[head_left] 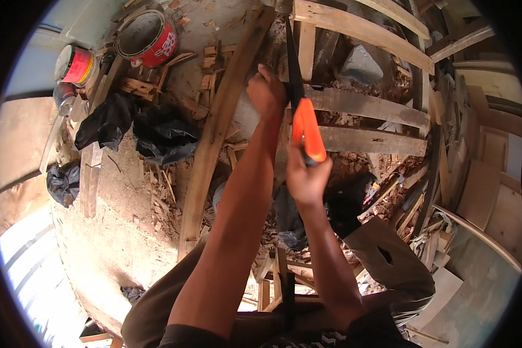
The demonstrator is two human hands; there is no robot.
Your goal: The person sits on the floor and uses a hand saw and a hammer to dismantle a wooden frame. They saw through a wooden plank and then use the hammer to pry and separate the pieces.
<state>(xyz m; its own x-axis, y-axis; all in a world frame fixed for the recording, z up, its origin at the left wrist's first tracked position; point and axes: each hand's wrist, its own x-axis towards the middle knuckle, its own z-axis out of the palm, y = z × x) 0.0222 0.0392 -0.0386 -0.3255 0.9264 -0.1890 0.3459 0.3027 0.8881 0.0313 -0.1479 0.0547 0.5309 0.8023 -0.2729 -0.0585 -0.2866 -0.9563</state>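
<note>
My right hand (309, 177) is wrapped around the orange handle of a hand saw (307, 130). The saw's dark blade points away from me, running along the left end of a slatted wooden frame (362, 35). Just left of the blade, my left hand (267, 91) is closed at the end of a wooden board (359, 104). Its fingertips are partly hidden. The handle and my right hand are slightly blurred. Left of my left forearm, a long wooden beam (214, 133) lies slanting on the ground.
At the upper left stand a red bucket (156, 49) and a smaller pink-and-white can (75, 65). Black plastic bags (165, 136) lie below them. Wood scraps and chips (165, 188) litter the ground. A grey stone block (362, 65) sits within the frame, and panels (481, 185) lean on the right.
</note>
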